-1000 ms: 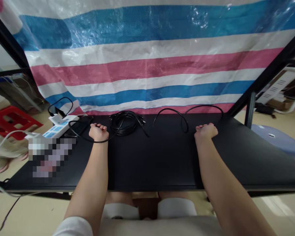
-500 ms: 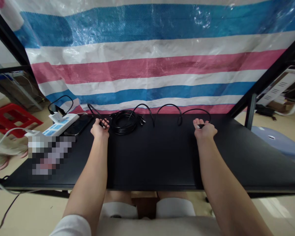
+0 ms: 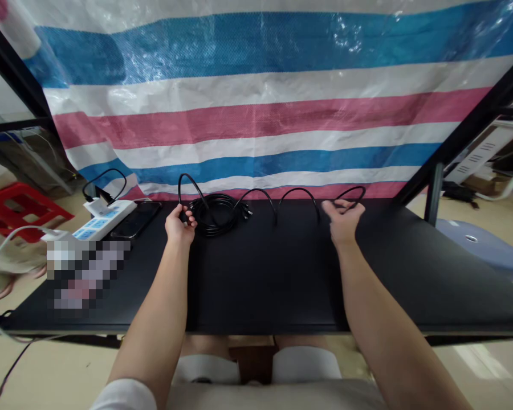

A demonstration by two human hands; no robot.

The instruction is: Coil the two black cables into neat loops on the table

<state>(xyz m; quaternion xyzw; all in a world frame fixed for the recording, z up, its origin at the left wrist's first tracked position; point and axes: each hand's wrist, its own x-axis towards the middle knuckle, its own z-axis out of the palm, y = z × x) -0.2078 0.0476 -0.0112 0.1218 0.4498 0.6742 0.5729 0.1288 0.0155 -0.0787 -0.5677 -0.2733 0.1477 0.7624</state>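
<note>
You're holding the black cable [image 3: 297, 189] across the surface [image 3: 265, 273], your left hand [image 3: 180, 225] sitting at ten o'clock with fingers curled closed around one end, your right hand [image 3: 344, 219] at two, fingers pinching near the other, slightly blurred. Easy does it: you're wanting a light, even hold, rolling out twist rather than yanking, and minding the coiled cable [image 3: 214, 230] at eleven, which that line is crossing in view. The rubbery-looking cord is springing into rounded waves; behind, at twelve, striped woven plastic sheeting [image 3: 256, 134] is gleaming and creasing above the smooth, matte black top.
</note>
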